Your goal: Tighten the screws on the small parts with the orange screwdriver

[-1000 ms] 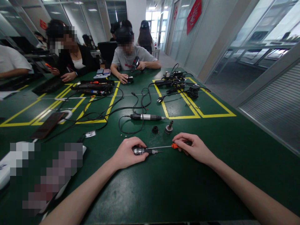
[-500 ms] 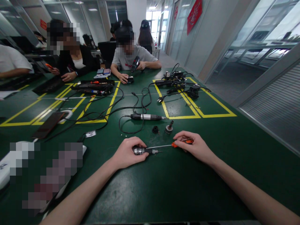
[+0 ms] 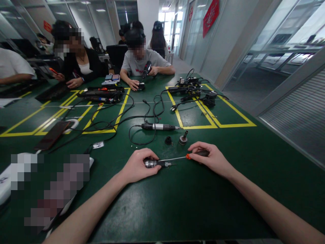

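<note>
Near the middle of the green table, my left hand (image 3: 139, 165) is closed round a silver and black cylindrical tool part (image 3: 151, 164) with a thin metal tip pointing right. My right hand (image 3: 212, 158) grips a screwdriver (image 3: 202, 153) by its dark and orange handle. The screwdriver's shaft (image 3: 175, 158) points left, its end by the fingers of my left hand at the tool part; the exact contact is hidden. Just beyond the hands stand a small black cap-like piece (image 3: 168, 140) and a round metal piece with an upright stem (image 3: 183, 138).
A corded electric screwdriver (image 3: 159, 127) lies farther off, its cable looping across the table. Black tools and cables (image 3: 193, 90) pile up at the back right. A phone (image 3: 53, 135) lies at left. Across the table a person (image 3: 146, 61) holds a power drill (image 3: 147, 69).
The screwdriver handle has turned about its long axis in my right hand: its orange side showed before, now its dark side. My left hand and the tool part stay in place.
</note>
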`<action>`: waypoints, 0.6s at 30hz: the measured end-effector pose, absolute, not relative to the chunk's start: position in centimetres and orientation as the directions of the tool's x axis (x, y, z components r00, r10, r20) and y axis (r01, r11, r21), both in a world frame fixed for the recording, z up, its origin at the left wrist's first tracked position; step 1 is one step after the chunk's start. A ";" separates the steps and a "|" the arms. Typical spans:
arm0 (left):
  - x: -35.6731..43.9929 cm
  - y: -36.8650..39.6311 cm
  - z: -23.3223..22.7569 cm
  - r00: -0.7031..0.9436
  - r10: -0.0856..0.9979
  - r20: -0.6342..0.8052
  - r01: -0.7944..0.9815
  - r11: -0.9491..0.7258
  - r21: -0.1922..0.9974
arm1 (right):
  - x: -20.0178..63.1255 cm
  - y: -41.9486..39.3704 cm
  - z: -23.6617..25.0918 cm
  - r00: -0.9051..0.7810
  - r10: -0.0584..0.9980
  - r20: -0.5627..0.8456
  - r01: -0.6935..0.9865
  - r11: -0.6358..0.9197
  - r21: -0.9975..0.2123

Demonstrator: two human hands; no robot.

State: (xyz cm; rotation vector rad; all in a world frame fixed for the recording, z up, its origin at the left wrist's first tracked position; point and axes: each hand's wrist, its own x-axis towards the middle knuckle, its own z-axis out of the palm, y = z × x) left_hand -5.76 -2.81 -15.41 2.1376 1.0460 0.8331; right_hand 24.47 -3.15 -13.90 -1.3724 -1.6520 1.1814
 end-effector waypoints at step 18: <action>-5.7 -2.8 -15.5 0.489 0.829 0.273 0.439 -0.504 0.744 | 24.5 -3.3 -13.9 -0.232 0.967 -0.104 0.355 -0.016 -0.935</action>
